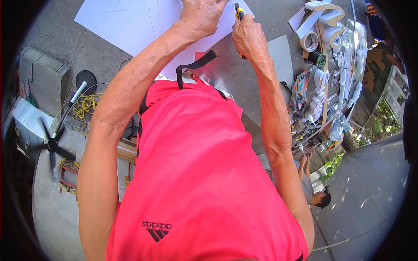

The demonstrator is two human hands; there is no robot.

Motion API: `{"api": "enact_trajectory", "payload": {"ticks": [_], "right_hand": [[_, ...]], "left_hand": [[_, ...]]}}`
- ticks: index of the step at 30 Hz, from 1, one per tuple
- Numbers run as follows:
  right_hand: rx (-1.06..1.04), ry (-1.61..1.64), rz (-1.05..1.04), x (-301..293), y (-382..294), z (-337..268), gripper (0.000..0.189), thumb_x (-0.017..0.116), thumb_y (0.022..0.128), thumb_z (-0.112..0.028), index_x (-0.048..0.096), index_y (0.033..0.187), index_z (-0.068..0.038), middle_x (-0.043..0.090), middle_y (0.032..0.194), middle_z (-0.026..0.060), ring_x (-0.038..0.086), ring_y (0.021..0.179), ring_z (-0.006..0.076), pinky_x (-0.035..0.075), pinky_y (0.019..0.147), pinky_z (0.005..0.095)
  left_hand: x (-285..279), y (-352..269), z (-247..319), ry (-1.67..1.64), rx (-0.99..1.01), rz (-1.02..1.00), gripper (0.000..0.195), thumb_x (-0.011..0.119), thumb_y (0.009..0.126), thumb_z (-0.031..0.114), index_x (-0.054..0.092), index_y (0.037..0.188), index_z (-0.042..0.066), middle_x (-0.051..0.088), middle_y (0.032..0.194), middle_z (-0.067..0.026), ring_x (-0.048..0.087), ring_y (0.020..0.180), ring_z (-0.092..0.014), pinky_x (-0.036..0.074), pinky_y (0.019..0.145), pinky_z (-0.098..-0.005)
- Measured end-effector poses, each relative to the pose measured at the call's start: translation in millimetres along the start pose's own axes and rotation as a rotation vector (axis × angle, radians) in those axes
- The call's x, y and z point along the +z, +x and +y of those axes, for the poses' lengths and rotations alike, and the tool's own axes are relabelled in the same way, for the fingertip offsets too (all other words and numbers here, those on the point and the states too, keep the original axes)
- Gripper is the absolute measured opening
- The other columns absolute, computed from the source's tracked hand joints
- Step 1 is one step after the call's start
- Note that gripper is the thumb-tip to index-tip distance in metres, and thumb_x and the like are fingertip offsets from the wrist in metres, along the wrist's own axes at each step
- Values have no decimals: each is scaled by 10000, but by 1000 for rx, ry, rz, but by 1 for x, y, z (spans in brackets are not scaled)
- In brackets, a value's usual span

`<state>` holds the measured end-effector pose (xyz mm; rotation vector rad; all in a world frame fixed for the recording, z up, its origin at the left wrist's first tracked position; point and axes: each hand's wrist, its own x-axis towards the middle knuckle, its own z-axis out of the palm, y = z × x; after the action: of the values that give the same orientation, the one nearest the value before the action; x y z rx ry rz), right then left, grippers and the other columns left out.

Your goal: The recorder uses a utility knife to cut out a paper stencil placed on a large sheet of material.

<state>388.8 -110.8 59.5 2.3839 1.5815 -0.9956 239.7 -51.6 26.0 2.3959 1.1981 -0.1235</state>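
Note:
A large white sheet [130, 29] with thin curved pencil-like lines lies before me at the top of the view. My left hand [202, 16] rests on the sheet, its fingertips cut off by the top edge of the picture; I see nothing held in it. Beside the sheet's right edge, my right hand [249, 36] is closed around a yellow and black utility knife [240, 13], whose front end points toward the top of the view. A black strap [199, 63] hangs at the waist of my red top, below the sheet.
On the right lie a roll of tape [309, 41], a spool of green-black wire [317, 59], white cut letter shapes [318, 98] and mixed scraps. A person [313, 192] is further off at right. Left are a standing fan [53, 145], yellow cord [85, 106] and a concrete block [44, 78].

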Motion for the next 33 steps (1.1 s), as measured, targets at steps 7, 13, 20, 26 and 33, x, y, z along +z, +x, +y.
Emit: {"api": "enact_trajectory", "payload": {"ticks": [7, 13, 20, 26, 33], "right_hand": [[21, 26, -18, 1, -4, -1, 365, 438, 1012, -232, 549, 1072, 110, 689, 968, 383, 687, 949, 543, 549, 851, 576], [29, 49, -23, 1, -9, -3, 371, 430, 1015, -233, 556, 1055, 114, 689, 946, 382, 693, 920, 537, 553, 840, 572], [60, 104, -59, 5, -12, 0, 370, 437, 1017, -231, 556, 1047, 119, 690, 922, 378, 704, 874, 528, 563, 811, 565], [30, 50, -40, 5, -20, -1, 365, 444, 1024, -238, 540, 1046, 113, 687, 920, 383, 701, 876, 537, 563, 811, 569], [3, 28, -25, 11, -23, 5, 359, 445, 1026, -238, 527, 1039, 111, 682, 929, 393, 687, 906, 557, 555, 822, 580]], "left_hand": [[7, 3, -1, 7, -5, 7, 791, 670, 835, 188, 402, 1579, 160, 235, 1711, -10, 63, 1553, -524, 80, 997, -938], [5, 2, -1, 0, 1, 39, 793, 670, 831, 168, 404, 1577, 152, 233, 1711, -14, 69, 1553, -524, 85, 1000, -936], [5, 1, -2, -9, -3, -1, 818, 683, 817, 159, 395, 1582, 152, 223, 1714, -14, 63, 1552, -526, 82, 998, -938], [1, 2, 0, -26, -10, -38, 846, 694, 802, 160, 381, 1589, 150, 209, 1718, -15, 40, 1553, -529, 65, 999, -940], [-3, 2, 1, -42, -11, -74, 876, 713, 782, 154, 375, 1590, 143, 196, 1722, -17, 17, 1553, -531, 55, 998, -941]]}}
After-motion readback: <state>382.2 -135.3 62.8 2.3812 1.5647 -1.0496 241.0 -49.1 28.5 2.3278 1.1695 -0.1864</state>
